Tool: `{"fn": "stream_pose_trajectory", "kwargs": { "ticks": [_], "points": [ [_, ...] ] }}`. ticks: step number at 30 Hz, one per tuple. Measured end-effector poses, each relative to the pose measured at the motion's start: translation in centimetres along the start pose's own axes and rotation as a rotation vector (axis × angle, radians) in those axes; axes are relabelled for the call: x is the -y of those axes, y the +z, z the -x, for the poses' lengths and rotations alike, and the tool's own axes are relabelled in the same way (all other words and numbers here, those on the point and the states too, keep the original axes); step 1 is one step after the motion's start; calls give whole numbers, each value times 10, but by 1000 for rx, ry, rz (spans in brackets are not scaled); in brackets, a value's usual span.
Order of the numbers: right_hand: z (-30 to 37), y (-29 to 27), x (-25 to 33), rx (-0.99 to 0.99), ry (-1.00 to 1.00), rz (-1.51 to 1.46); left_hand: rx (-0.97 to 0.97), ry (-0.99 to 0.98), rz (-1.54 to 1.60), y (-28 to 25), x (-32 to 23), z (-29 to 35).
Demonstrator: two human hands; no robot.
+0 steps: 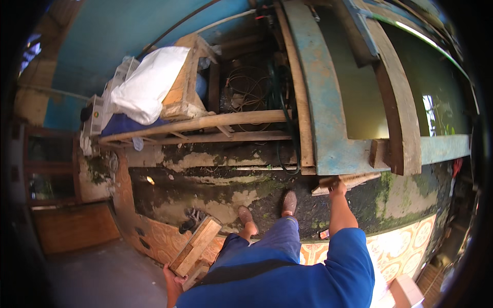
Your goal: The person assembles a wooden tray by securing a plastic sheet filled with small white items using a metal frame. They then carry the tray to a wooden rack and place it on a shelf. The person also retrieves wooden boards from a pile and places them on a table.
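timber (195, 247) at lower left of frame, l hand (174, 278) holding its lower end. plank (362, 179) right of ctr, r hand (337, 189) gripping it, just below blue tank rim (336, 155), upper right.

- Light is uneven, strongest on the tiled floor (398, 249) toward its right end, where the pattern washes out.
- White glare marks the water (362, 100) near the right edge of the tank (324, 102).
- Deep shadow fills the recess (246, 87) beside the tank's left edge.
- Fisheye curvature bends outer lines; a black vignette surrounds a soft rim.
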State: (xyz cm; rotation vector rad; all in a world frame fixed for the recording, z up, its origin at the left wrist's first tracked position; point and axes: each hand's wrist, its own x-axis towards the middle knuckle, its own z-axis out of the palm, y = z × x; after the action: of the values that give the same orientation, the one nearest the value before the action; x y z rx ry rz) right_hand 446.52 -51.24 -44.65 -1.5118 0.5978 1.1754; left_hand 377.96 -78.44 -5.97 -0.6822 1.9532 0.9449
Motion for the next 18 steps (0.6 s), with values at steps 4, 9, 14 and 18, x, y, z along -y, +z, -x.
{"fn": "stream_pose_trajectory", "kwargs": {
  "ticks": [4,9,14,18],
  "points": [
    [73,-48,7,-273,-75,185,-113,-50,107,-12,13,-1],
    [156,-130,7,-218,-138,315,-75,-127,247,-54,23,-56],
    [227,-144,-2,-313,-243,831,-100,-182,302,-83,33,-117],
    [285,-136,-32,-295,-317,1456,-69,-170,428,-104,39,-166]
  ]
}}
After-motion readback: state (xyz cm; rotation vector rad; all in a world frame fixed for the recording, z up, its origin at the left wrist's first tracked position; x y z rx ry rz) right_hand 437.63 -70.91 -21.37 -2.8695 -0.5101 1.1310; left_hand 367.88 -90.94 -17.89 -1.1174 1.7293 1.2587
